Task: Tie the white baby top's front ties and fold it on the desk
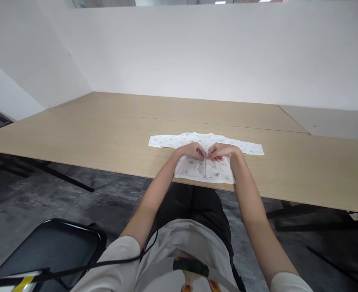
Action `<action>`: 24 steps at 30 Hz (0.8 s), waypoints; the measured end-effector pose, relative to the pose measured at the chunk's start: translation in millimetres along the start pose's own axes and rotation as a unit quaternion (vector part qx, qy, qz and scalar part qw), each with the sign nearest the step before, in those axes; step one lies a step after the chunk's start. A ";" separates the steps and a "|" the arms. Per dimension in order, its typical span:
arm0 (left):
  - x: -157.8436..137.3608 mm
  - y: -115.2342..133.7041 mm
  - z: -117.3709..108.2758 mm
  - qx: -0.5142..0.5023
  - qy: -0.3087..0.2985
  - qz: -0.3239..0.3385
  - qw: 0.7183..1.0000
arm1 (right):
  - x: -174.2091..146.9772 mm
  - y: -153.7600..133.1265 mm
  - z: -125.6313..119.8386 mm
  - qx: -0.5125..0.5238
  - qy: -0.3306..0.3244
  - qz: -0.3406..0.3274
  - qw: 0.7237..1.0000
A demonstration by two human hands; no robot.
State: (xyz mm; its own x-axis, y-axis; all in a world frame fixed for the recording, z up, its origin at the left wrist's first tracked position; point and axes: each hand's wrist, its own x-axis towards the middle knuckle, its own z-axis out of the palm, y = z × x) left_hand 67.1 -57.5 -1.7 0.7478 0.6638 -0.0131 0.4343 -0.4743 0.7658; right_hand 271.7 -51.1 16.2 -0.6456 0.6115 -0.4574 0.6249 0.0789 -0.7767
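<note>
A small white long-sleeved baby shirt (185, 168) with a faint print lies spread on the table, sleeves out to both sides and its hem by the front edge. My left hand (194, 151) pinches the cloth at the front opening, left of the middle. Close beside it, my right hand (219, 151) pinches the other side of that opening, with the fingertips of both hands almost meeting. Whatever fastener sits between the fingertips is too small to make out. Below my hands the two front edges run down to the hem with a narrow gap.
The light wooden table (106, 134) stretches wide to both sides, with a white wall (179, 56) behind it. A black chair (54, 251) stands at the lower left. A black cable (118, 261) runs across my left side.
</note>
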 end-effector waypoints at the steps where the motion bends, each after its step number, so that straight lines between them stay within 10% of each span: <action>1: -0.1 -0.4 -0.3 -0.011 -0.002 -0.003 1.000 | 0.6 -0.2 0.3 0.008 -0.006 -0.006 1.000; 24: -3.0 4.1 1.5 -0.141 0.007 -0.055 0.988 | 8.2 2.3 8.1 0.009 0.000 -0.049 0.999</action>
